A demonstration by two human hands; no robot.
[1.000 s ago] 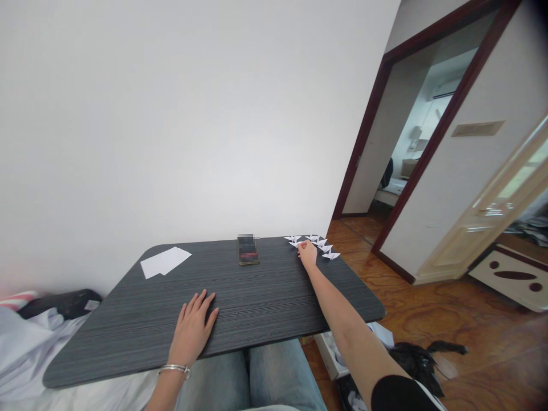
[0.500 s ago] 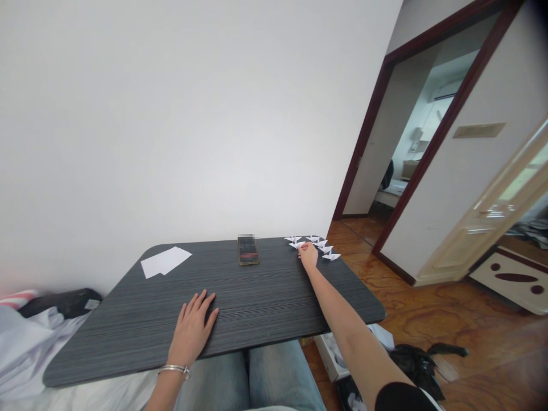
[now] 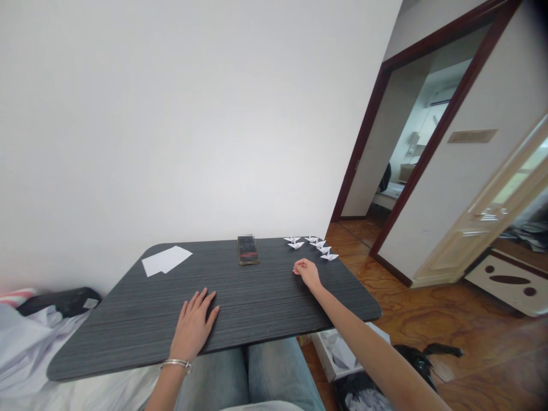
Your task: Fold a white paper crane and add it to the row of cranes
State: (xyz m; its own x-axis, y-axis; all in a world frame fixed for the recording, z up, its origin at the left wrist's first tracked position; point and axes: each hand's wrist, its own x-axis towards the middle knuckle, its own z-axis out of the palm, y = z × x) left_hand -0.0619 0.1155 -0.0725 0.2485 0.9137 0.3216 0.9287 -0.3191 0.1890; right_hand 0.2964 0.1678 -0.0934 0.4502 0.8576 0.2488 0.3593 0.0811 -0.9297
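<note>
My left hand lies flat on the dark table near its front edge, fingers spread and holding nothing. Over the right part of the table, my right hand is loosely closed with its fingers curled, and nothing shows in it. Just beyond it stands a white paper crane, apart from the fingers. Another paper crane is behind that one. Several more cranes form a slanting row along the far right edge, the nearest crane sitting right of my hand.
White paper sheets overlap at the table's far left. A phone lies at the back middle, close to the wall. Below the right edge are a white box and a black bag on the floor.
My right hand has let go of the paper crane and drawn back toward me, leaving it standing on the table. My left hand stays in place.
</note>
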